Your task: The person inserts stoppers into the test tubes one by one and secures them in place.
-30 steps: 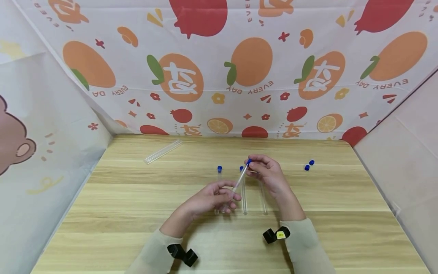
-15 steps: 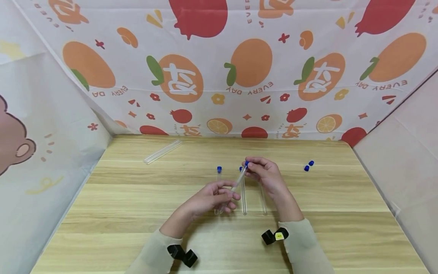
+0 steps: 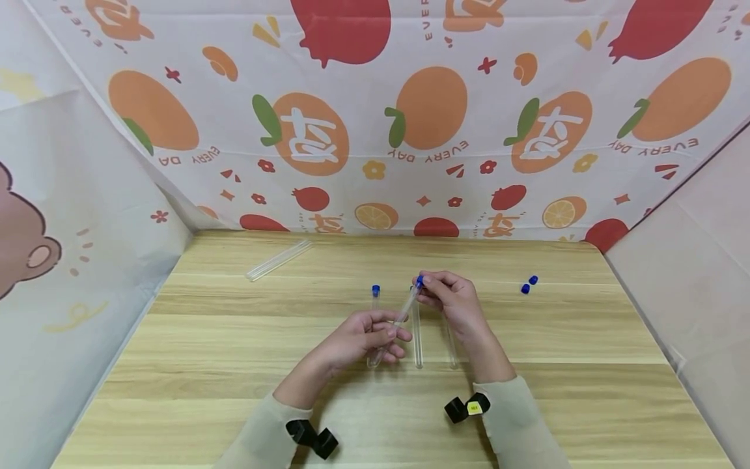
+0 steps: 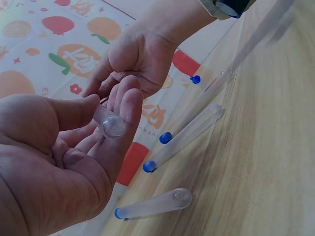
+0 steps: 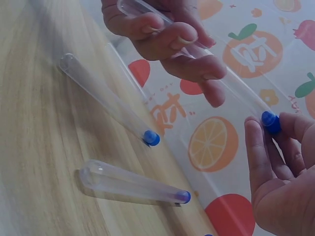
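Between the thumb and fingers of my left hand is a clear test tube, tilted with its rounded end toward me. My right hand pinches the blue cap at the tube's upper end. The cap sits on the tube's mouth in the right wrist view. Below the hands, several capped test tubes lie side by side on the table: a left one partly behind my left hand, a middle one, and a right one whose top my right hand hides in the head view.
Several clear tubes without caps lie together at the table's back left. Two loose blue caps are at the right. A fruit-print cloth hangs behind the wooden table, with pale sheets at both sides.
My right hand has shifted slightly left and down, bringing the capped end of the tube with it. The left hand keeps its hold, almost still.
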### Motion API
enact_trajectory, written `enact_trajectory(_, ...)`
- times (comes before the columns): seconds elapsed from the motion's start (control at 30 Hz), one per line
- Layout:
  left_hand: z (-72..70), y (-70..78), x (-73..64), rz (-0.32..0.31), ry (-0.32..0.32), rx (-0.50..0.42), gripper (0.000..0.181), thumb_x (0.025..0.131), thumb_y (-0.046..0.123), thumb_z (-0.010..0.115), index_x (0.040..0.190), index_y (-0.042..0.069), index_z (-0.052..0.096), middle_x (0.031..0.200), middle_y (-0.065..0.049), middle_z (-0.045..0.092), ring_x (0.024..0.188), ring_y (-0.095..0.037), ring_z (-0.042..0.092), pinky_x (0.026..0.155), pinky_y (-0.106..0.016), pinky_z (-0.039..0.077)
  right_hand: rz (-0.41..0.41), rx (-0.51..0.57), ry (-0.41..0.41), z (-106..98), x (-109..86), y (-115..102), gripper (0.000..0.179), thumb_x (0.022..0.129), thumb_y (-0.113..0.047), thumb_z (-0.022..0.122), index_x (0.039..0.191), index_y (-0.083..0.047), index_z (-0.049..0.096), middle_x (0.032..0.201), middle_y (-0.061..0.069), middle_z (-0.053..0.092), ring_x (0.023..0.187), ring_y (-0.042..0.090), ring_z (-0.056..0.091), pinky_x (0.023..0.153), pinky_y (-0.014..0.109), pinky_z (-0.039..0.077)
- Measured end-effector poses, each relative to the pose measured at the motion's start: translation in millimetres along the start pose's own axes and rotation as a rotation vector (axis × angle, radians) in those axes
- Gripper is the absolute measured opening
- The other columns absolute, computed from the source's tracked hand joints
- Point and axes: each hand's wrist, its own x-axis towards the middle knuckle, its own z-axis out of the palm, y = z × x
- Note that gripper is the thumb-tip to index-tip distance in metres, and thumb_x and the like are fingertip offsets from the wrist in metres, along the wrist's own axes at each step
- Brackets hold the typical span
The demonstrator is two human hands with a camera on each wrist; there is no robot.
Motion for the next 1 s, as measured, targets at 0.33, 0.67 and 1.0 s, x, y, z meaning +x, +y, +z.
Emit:
enact_trajectory(0.33, 7.5, 4.3, 3.2, 0.032, 0.05, -0.002, 0.044, 0.101, 0.004, 0.053, 0.14, -0.014, 0.042, 0.124, -0.035, 0.059, 0.083, -0.016, 0.071, 0.073, -0.028, 0.062, -0.081, -0.018, 0.088, 8.0, -0.1, 0.3, 0.008, 0.095, -0.005, 0.066, 0.087, -0.004, 0.068, 0.102, 0.013, 0.075, 0.091, 0.02, 0.073, 0.083, 0.03, 0.061)
enact_trajectory(0.67, 14.2, -2.4, 4.9, 0.071, 0.137, 0.04, 0.041, 0.099, -0.002, 0.053, 0.138, -0.015, 0.046, 0.111, -0.035, 0.064, 0.071, -0.014, 0.068, 0.066, -0.025, 0.061, -0.193, -0.079, 0.152, 17.7, -2.1, 9.0, 0.013, 0.092, -0.001, 0.067, 0.079, -0.001, 0.066, 0.094, 0.016, 0.075, 0.087, 0.023, 0.074, 0.074, 0.028, 0.062)
enact_trajectory(1.0, 20.7, -7.9, 3.0, 0.088, 0.209, 0.12, 0.04, 0.098, -0.005, 0.054, 0.136, -0.015, 0.049, 0.104, -0.036, 0.066, 0.063, -0.011, 0.063, 0.06, -0.022, 0.058, -0.262, -0.179, 0.157, 20.7, -6.5, 8.5, 0.011, 0.088, 0.008, 0.062, 0.077, 0.008, 0.065, 0.084, 0.014, 0.074, 0.084, 0.026, 0.074, 0.071, 0.031, 0.063)
